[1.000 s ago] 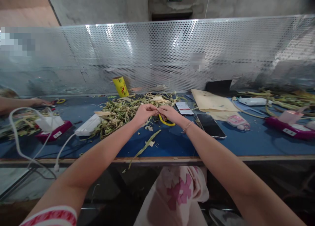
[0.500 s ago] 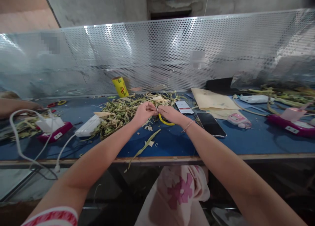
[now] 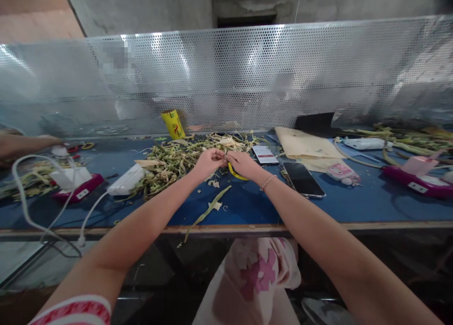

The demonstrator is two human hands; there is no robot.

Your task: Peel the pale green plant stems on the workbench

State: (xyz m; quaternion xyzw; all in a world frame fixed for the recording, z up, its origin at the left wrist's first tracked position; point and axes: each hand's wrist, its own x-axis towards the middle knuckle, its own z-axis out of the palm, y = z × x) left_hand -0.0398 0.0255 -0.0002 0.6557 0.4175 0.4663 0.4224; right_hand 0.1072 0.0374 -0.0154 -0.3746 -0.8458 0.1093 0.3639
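Note:
My left hand (image 3: pixel 209 161) is closed, its fingertips pinched together beside the pile of dried plant stalks and leaves (image 3: pixel 166 162). Fingertip to fingertip with it is my right hand (image 3: pixel 242 164), also closed. A yellow curved loop, like a handle (image 3: pixel 236 175), shows under the right fingers; the rest of it is hidden in the hand. Between the two hands is something small that I cannot make out. In front of them, one long flat dried leaf (image 3: pixel 208 209) lies on the blue tabletop (image 3: pixel 247 204), its tip hanging over the edge.
Right of my hands lie a phone with a lit screen (image 3: pixel 264 154), a dark phone (image 3: pixel 303 179), brown paper (image 3: pixel 304 143) and a pink case (image 3: pixel 342 173). Power strips (image 3: pixel 85 189) and white cables flank the space. A perforated metal screen (image 3: pixel 226 79) stands behind. Another person's arm (image 3: pixel 28 144) reaches in at left.
My hands stay together in nearly the same place, with a slight shift of the fingers and the yellow loop. At far left, the other person's hand has shifted right and up.

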